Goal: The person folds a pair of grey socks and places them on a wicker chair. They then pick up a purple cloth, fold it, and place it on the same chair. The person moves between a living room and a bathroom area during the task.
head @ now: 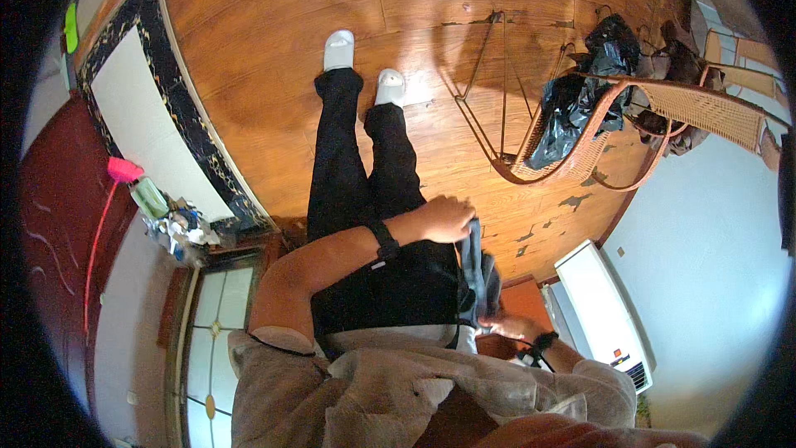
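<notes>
A blue-grey cloth (474, 267) hangs in folds beside the right side of my black trousers (339, 180). My left hand (443, 219), with a black band at its wrist, reaches across my lap and is closed on the cloth's far end. Nearer my body, my right hand (510, 325) is at the other end with its fingers on the fabric; it is blurred and partly hidden, so its grip is unclear. A black band with a cord circles that wrist too.
Ahead right, a woven wicker chair (559, 168) holds black plastic bags (559, 118). A white air conditioner (600, 305) stands at the right wall. Left are a pink broom (124, 170), a cluttered pile (186, 224) and a black-bordered doorway floor (186, 112). White slippers (339, 50) rest on the wood-look floor (261, 74).
</notes>
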Motion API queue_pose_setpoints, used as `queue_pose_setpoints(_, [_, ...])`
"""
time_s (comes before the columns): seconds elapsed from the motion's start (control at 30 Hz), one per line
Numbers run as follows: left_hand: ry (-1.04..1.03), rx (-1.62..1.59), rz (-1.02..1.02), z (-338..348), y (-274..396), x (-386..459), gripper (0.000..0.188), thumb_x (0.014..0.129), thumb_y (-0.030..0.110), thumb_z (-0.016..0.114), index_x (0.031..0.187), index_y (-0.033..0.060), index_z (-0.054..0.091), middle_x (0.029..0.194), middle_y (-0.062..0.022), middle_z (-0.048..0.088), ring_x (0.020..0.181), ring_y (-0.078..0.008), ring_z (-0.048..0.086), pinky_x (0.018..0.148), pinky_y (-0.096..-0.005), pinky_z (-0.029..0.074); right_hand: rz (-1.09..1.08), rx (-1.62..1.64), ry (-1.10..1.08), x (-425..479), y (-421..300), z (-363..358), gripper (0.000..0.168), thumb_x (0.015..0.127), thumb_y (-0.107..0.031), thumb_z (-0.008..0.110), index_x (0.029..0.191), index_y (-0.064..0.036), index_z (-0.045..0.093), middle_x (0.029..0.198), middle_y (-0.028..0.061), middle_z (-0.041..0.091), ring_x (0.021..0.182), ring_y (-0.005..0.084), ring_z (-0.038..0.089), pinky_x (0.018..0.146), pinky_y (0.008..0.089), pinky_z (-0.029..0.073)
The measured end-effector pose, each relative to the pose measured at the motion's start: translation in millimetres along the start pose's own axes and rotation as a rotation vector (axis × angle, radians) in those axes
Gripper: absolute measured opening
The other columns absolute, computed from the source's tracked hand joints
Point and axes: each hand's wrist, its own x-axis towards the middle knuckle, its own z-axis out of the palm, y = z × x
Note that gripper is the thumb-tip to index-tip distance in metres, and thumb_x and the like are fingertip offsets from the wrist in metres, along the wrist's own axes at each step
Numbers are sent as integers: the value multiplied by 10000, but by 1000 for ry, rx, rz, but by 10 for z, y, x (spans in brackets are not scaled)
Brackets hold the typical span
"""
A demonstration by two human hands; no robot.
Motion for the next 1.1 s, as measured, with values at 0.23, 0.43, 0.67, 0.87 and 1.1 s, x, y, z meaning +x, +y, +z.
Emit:
queue_pose_setpoints(0.23, [-107, -112, -73, -467, 43, -367, 423, 822, 295, 554, 1075, -44, 550, 1010, -256, 615, 924, -405, 609, 793, -478, 485, -215, -49, 405, -145, 20, 489, 427, 956, -411, 479, 1063, -9, 573, 911, 68, 646, 873, 199, 604, 888, 373, 433])
queue_pose_setpoints(0.43, [254, -285, -349, -1185, -295, -161, 412, 856, 313, 517, 1062, -45, 522, 952, -259, 622, 882, -401, 614, 783, -452, 476, -802, 558, 654, -359, -1560, -106, 414, 909, -418, 566, 1077, -39, 567, 928, 43, 610, 798, 151, 575, 731, 303, 462])
queue_pose_setpoints(0.67, [929, -131, -97, -2165, -452, 488, 414, 843, 209, 575, 1115, -93, 496, 1175, -263, 438, 1125, -381, 457, 960, -423, 390, -1122, 1215, 522, -213, -2387, -1263, 265, 927, -299, 561, 940, -34, 570, 757, 65, 605, 769, 197, 588, 745, 332, 501])
queue_pose_setpoints(0.87, [924, -403, -196, -2615, -701, 1090, 424, 846, 222, 594, 1154, -54, 502, 1032, -200, 550, 973, -307, 560, 785, -337, 475, -939, 1378, 304, -54, -2319, -1370, 304, 935, -342, 537, 958, -41, 575, 755, 78, 593, 794, 242, 599, 802, 371, 501])
queue_pose_setpoints(1.1, [235, -693, -711, -2320, -945, 2024, 361, 875, 272, 517, 1108, 2, 464, 915, -104, 571, 788, -186, 600, 618, -292, 488, -1023, 1735, 688, 493, -2376, -1556, 395, 966, -414, 448, 1096, -53, 545, 961, 93, 629, 1035, 258, 578, 921, 400, 448])
